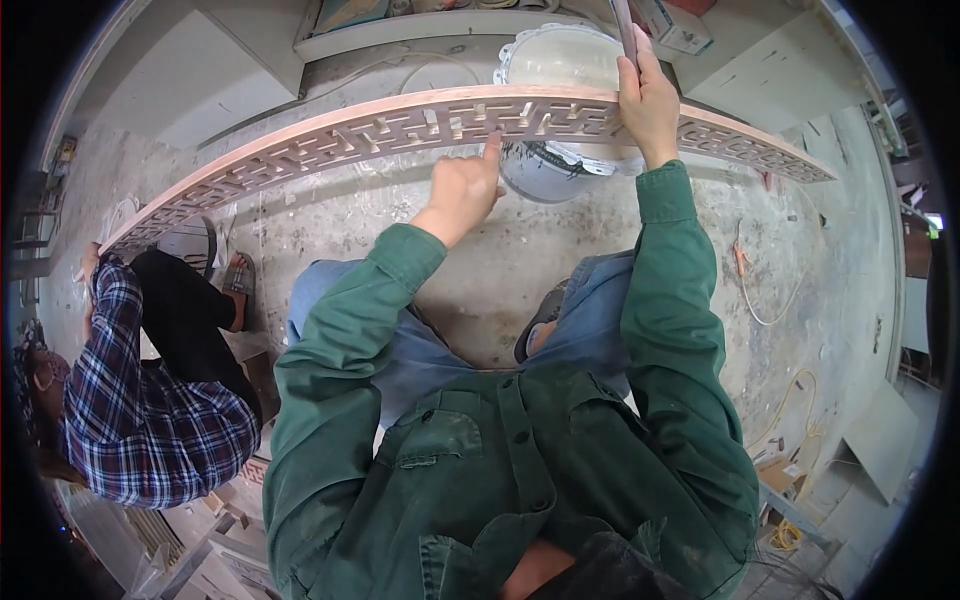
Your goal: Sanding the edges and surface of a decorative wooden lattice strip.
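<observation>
A long pinkish-brown fretwork panel (390, 133), cut with an angular lattice, spans the view on edge in front of me. My left hand (463, 192) is at its near face, index finger stretched out to the lattice and the other fingers curled; I see nothing held in it. Against the panel's top edge, right of the middle, my right hand (650, 105) grips a narrow flat grey bar (625, 30). The bar points up and away, its far end cut off by the picture's edge. Just what kind of tool it is does not show.
A round pale container (555, 62) with a scalloped rim stands behind the panel. At the left, a person in a plaid shirt (165, 430) sits by the panel's end. An orange-handled corded thing (740, 262) lies on the stained floor (570, 228) at right.
</observation>
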